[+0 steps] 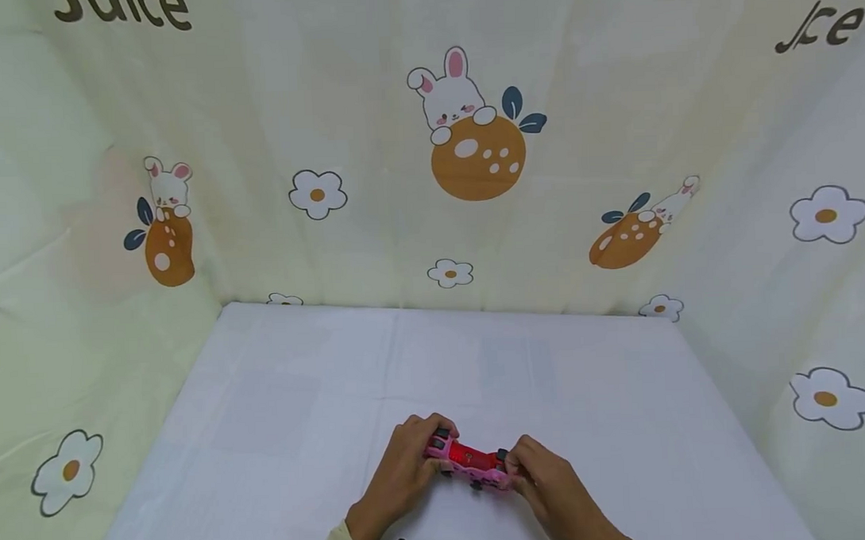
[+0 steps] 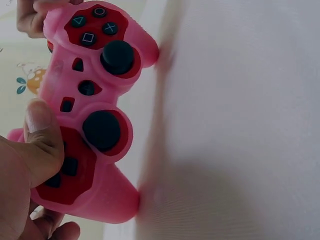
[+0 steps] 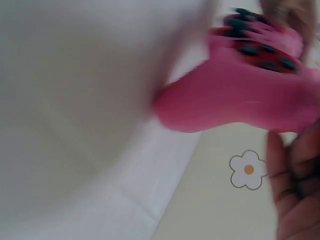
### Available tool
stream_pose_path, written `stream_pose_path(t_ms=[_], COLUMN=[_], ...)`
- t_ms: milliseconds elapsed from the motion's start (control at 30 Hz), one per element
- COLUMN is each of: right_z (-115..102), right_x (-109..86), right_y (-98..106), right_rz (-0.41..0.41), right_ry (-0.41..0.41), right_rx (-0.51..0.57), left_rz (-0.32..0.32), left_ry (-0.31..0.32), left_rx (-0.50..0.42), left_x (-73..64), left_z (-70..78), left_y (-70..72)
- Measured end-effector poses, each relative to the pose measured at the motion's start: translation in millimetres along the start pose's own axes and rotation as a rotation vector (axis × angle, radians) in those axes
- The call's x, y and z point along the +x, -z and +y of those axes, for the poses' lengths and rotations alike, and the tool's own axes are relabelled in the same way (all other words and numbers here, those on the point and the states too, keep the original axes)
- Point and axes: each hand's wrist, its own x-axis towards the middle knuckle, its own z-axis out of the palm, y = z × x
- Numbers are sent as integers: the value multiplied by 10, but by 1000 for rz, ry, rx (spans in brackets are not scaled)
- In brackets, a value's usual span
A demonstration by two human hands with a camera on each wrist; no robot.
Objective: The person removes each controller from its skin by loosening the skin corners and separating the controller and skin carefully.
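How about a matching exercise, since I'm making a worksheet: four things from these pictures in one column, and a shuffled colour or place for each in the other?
1. Controller cover
2. Left hand
3. Thumbsticks
4. Right hand

A. Black
B. At the end with the symbol buttons
C. Pink
D. At the end with the directional pad

Pairs: 1-C, 2-D, 3-A, 4-B

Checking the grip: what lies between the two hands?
A pink game controller, held by the left hand and right hand; the head view shows it.
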Motion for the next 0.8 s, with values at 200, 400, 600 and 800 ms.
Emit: stream_pose_path(t_ms=[200,400,600,800], right_z=[137,208,188,188], right_x=[-90,-44,10,73], right_y=[-12,30,-38,-158], right_rz=[34,82,96,-22], right_ry=[128,-142,-353,-372], right_rx=[-6,131,154,199], left_rz=[-29,-30,-4,-101], left_ry=[16,54,89,105], left_rx=[-25,-34,-25,-108], left_x=[23,34,15,48], left_z=[11,14,43,9], left_y=[13,18,14,44])
